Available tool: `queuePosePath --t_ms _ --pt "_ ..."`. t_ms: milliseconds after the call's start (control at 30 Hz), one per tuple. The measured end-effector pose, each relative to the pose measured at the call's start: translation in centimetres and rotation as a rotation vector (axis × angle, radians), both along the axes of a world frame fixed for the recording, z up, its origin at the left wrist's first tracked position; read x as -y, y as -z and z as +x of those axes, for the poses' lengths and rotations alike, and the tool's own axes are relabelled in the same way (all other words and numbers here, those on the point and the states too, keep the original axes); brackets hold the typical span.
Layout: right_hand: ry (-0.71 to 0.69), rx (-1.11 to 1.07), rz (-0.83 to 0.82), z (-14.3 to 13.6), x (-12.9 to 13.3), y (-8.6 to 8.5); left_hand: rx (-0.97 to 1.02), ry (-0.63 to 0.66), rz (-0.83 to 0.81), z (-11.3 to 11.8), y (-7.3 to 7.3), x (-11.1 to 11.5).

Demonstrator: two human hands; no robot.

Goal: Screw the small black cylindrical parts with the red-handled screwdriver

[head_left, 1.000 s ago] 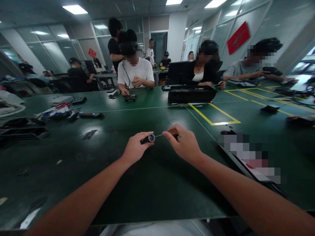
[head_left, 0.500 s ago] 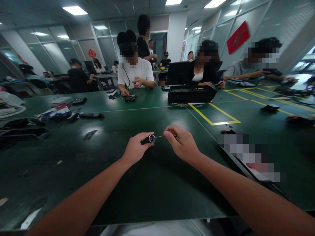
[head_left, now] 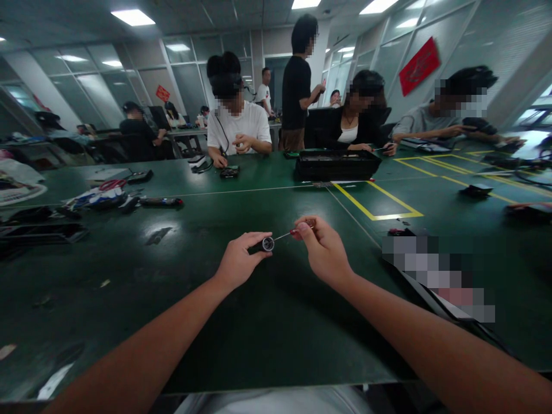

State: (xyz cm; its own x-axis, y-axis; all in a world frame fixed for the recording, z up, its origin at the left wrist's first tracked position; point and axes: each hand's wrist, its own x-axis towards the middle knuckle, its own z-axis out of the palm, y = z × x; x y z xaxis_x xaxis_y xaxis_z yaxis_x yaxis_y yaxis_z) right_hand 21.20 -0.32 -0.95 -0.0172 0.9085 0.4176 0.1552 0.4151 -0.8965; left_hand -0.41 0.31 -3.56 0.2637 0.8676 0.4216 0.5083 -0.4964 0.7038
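My left hand (head_left: pixel 237 261) grips a short black cylinder (head_left: pixel 268 244) between thumb and fingers, its silver-rimmed round end turned toward the right and toward me. Inside that rim the detail is too small to make out. Closed around the reddish handle of a thin screwdriver (head_left: pixel 283 236) is my right hand (head_left: pixel 324 246). The slim metal shaft points left, with its tip at the rim of the cylinder; whether it touches I cannot tell. Both hands are above the green table (head_left: pixel 259 333).
Ahead lies a long black housing (head_left: pixel 337 165) beside yellow tape marks (head_left: pixel 397 217). A flat, partly blurred item (head_left: pixel 435 282) lies right of my right arm. Tools (head_left: pixel 101 195) and a dark pen-shaped tool (head_left: pixel 161 202) are on the left. Several people work across the table.
My right hand has shifted slightly right and turned, showing more of the screwdriver's red handle. My left hand stays nearly still. A standing person in the background has moved right.
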Motion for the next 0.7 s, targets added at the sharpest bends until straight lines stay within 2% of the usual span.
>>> queuePosePath --t_ms 133,200,267,433,700 --pt "-0.146 -0.448 -0.329 -0.1 -1.1 0.3 0.007 0.007 0.116 0.0 -0.4 0.2" --pt "-0.175 -0.535 -0.353 -0.1 -1.4 0.5 0.004 0.004 0.121 0.1 -0.4 0.1" --pt "-0.114 -0.496 -0.268 -0.2 -1.4 0.8 0.001 0.001 0.095 0.1 -0.4 0.1" --pt "0.026 -0.169 -0.037 -0.1 -0.6 0.8 0.040 -0.012 0.063 0.3 -0.4 0.0" --pt "0.056 0.080 0.125 0.0 0.2 0.4 0.016 -0.030 0.079 0.1 0.1 -0.3"
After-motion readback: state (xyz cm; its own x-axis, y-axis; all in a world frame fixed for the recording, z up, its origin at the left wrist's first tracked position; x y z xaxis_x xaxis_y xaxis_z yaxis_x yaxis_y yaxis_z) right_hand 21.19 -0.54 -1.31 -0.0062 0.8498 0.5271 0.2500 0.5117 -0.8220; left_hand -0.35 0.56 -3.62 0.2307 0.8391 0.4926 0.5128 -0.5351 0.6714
